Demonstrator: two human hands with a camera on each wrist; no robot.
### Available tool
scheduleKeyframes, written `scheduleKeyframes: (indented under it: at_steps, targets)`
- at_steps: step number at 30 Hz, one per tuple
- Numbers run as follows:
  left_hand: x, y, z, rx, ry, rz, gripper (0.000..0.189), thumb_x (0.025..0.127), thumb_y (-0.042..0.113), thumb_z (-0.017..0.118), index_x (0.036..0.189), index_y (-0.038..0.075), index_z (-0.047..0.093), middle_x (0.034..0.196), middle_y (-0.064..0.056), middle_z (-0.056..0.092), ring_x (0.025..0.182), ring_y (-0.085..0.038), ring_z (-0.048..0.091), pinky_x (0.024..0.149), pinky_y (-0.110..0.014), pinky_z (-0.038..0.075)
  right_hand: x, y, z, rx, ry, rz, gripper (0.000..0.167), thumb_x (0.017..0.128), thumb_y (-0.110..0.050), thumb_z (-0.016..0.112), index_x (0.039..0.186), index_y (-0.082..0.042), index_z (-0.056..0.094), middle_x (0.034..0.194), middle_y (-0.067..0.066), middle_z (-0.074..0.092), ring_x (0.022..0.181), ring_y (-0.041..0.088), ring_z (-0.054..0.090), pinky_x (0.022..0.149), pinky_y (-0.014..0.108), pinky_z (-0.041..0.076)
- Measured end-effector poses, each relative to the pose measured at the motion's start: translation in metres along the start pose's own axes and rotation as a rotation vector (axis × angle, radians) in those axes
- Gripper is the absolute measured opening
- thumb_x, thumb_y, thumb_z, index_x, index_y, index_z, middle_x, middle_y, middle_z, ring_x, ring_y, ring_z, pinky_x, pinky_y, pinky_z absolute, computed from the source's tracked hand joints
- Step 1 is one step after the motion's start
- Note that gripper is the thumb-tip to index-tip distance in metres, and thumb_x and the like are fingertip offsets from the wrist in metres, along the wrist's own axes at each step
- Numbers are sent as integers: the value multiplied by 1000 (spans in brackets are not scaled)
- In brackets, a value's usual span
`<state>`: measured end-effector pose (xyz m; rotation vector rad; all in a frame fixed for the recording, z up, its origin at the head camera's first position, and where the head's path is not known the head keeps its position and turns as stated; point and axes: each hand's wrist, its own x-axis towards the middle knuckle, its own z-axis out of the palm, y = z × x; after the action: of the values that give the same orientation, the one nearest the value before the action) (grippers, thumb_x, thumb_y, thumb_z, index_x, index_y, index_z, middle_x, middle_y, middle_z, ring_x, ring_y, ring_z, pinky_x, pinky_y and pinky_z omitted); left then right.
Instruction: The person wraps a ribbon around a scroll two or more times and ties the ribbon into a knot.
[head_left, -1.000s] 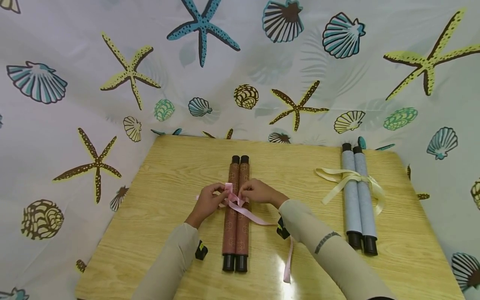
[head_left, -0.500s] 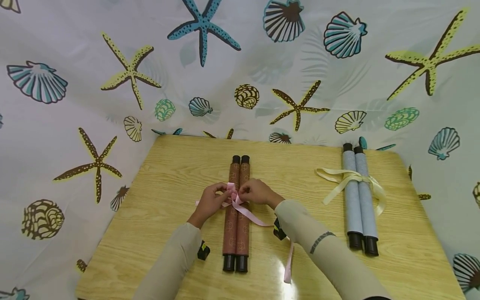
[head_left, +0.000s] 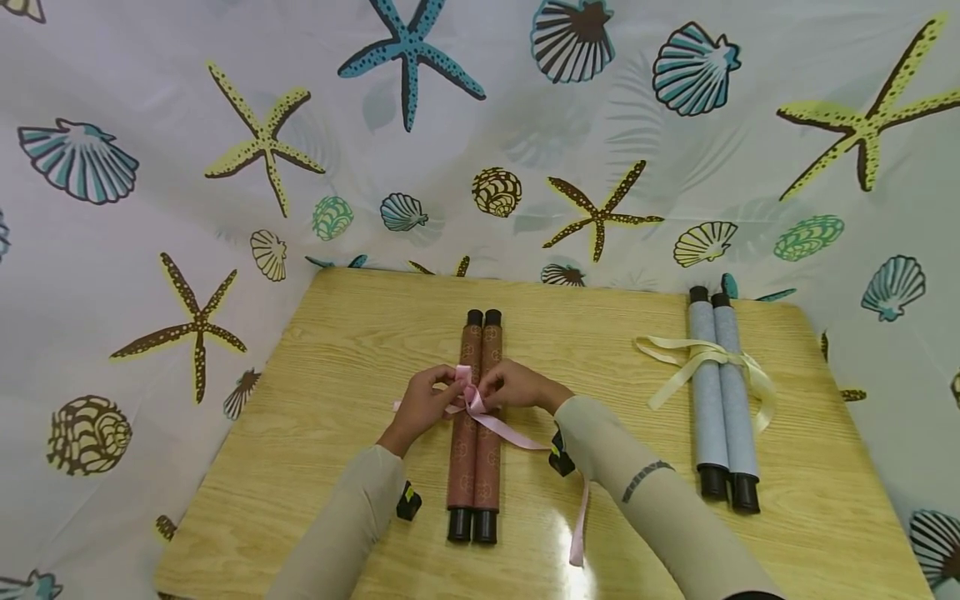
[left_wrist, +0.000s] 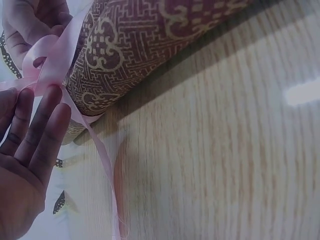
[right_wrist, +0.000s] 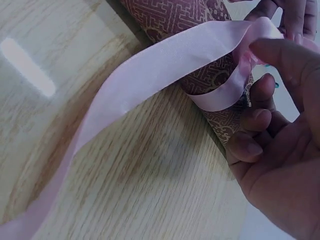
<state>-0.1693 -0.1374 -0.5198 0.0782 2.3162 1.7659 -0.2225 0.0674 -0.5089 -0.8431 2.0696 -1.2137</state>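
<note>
Two maroon patterned scrolls (head_left: 476, 467) with black end knobs lie side by side on the table. A pink ribbon (head_left: 517, 437) goes around their middle, looped and crossed on top. My left hand (head_left: 426, 403) pinches an upright loop of it between thumb and forefinger; the other fingers extend beside the scroll in the left wrist view. From the right, my right hand (head_left: 519, 386) holds the ribbon at the crossing, its thumb (right_wrist: 280, 52) on a fold and the other fingers bent. One long tail (right_wrist: 150, 70) trails toward the right forearm. The exact crossing is partly hidden by fingers.
Two light-blue scrolls (head_left: 712, 417) tied with a cream ribbon (head_left: 705, 353) lie at the table's right. The wooden table (head_left: 360, 325) meets a shell-and-starfish cloth (head_left: 450, 225) at its back and sides. Small black devices (head_left: 408, 502) sit at both wrists.
The pink loop in my left hand now stands more upright, and the ribbon at the crossing looks more gathered. Both hands have stayed nearly in place; the scrolls have not moved.
</note>
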Motion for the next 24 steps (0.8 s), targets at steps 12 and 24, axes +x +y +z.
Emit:
scheduleKeyframes:
  at_steps: [12,24]
  targets:
    - [1,1,4,-48,0,-18,21,100,14,61,108,-5,65,99,-16,63,69,-16,71,65,-51,60,4,-10,9,-237,91,73,31,84,-22,80,62,-3,69,53,-12,47,48,1,37,49,17,28]
    - [0,1,8,-106,54,-42,16,99,10,61,104,-6,64,97,-13,63,63,-9,67,56,-25,58,5,-17,18,-279,190,216,39,84,-23,77,53,-13,56,48,-12,41,45,2,33,46,18,24]
